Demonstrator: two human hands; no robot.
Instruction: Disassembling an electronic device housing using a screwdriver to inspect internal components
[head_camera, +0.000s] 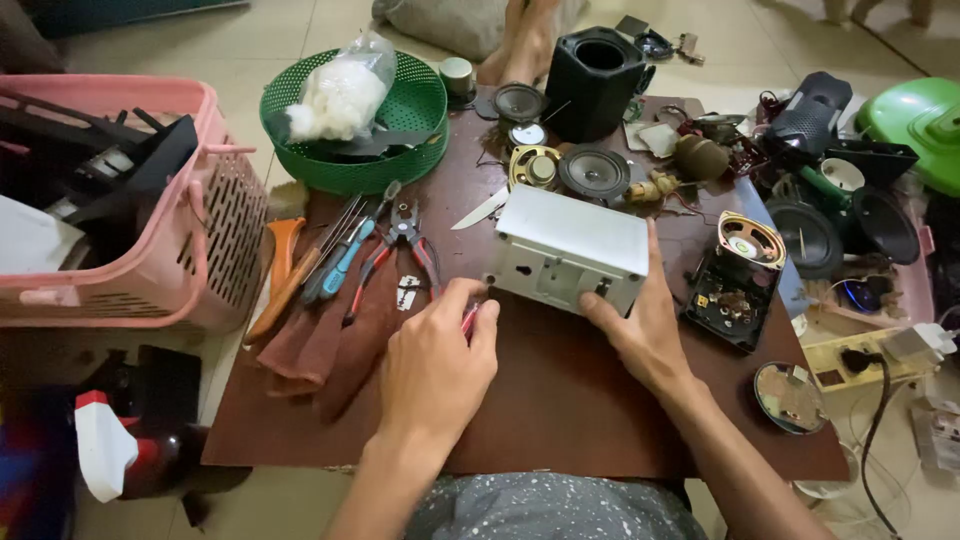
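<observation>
White sheet-metal box (568, 250), rectangular with holes in its near face, sits mid-board, tilted slightly. Right hand (645, 325) grips its near right corner, thumb on the front face, fingers up the right side, forearm angling in from near right. Left hand (437, 365) is curled in a loose fist at the box's near left corner, pinching a thin red-handled tool (469, 318) whose tip is hidden; wrist bent, forearm coming from near centre. Work surface is a dark brown flat board (560, 400) laid on a pale tiled floor (250, 45). Left of the hands, red-handled pliers (405, 245) and blue-handled pliers (345, 260) lie on a brown cloth (320, 350). Far left: green perforated plastic basket (400, 125) holding a clear bag of white stuffing (335, 95); a pink slotted plastic basket (190, 220) at left edge. Far of the box, round speaker cones (593, 172) and a black plastic speaker housing (592, 80). Right: open circuit board module (732, 300).
</observation>
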